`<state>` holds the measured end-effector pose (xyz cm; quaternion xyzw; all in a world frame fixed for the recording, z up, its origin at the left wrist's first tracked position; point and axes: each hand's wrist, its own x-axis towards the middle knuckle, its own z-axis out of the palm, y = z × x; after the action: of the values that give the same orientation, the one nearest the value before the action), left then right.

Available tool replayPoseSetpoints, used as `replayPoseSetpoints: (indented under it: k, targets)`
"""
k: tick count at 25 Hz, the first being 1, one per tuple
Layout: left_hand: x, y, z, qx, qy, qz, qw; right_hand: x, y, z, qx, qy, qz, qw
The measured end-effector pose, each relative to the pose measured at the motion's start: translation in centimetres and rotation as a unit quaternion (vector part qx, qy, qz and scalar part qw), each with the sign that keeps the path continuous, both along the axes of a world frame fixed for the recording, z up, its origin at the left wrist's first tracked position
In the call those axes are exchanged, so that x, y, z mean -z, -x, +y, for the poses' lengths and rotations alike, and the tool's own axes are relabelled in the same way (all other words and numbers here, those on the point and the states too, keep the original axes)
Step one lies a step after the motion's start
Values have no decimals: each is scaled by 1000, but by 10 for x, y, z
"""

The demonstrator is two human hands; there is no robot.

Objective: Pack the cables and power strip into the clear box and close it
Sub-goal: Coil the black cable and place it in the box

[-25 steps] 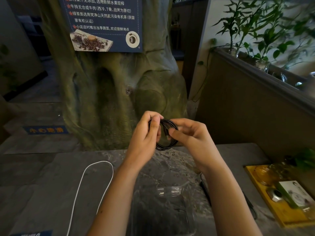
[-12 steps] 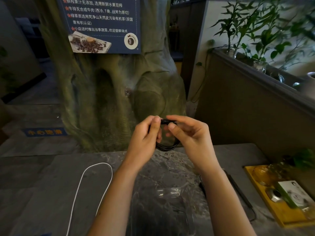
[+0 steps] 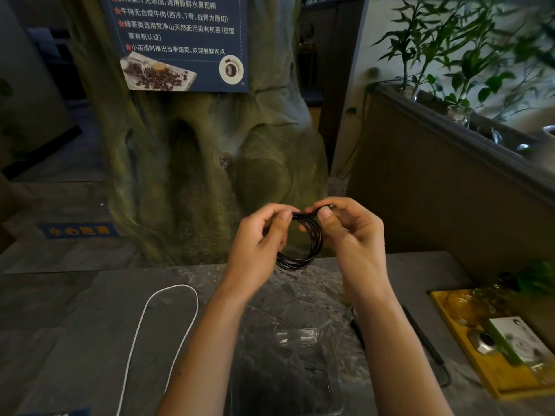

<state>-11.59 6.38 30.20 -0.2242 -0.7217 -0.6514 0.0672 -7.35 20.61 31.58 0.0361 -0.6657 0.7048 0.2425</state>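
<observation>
1. My left hand (image 3: 258,244) is raised above the table, thumb and curled fingers pinching the upper left side of a coiled black cable (image 3: 303,260).
2. My right hand (image 3: 353,240) pinches the top of the same coil between thumb and forefinger. A short cable end with a small metal tip pokes out just past the thumb.
3. The coil hangs as a tight ring of several loops between the two hands, held in the air well above the table.
4. The clear box (image 3: 288,376) sits on the grey stone table (image 3: 75,340), below the hands and between my forearms. I cannot tell where its lid is.
5. A white cable (image 3: 144,310) lies in a long loop on the table left of the box.
6. A black cord (image 3: 428,345) lies on the table right of the box, partly hidden by my right forearm.
7. Far right: a yellow tray (image 3: 459,349) carrying glassware and a small white carton (image 3: 516,340).
8. Beyond the table: a sculpted tree trunk (image 3: 195,163) bearing a blue poster (image 3: 180,34); green plants (image 3: 450,55) line a ledge on the right.
</observation>
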Motion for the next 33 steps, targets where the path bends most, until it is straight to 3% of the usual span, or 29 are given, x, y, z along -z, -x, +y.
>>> replayPoseSetpoints:
  k: [10,15,20,23,28,33]
  targets:
    - [5,2,-2,-6,25,5,1000,-4,-3,8,-21,89,-57,994]
    - [6,5,-15,-33,27,15,999,-6,-4,16,-91,18,-140,986]
    - [1,-5,-11,38,21,10,999,-5,-5,12,-167,-22,-181,969]
    - [5,-4,-11,45,13,-12,999,-3,-7,9,-157,-47,-188,968]
    - [15,0,-16,54,5,-72,996,0,-5,11,-117,19,-182,976]
    - [22,1,-20,34,-2,-75,997,2,-6,14,-134,3,-208,969]
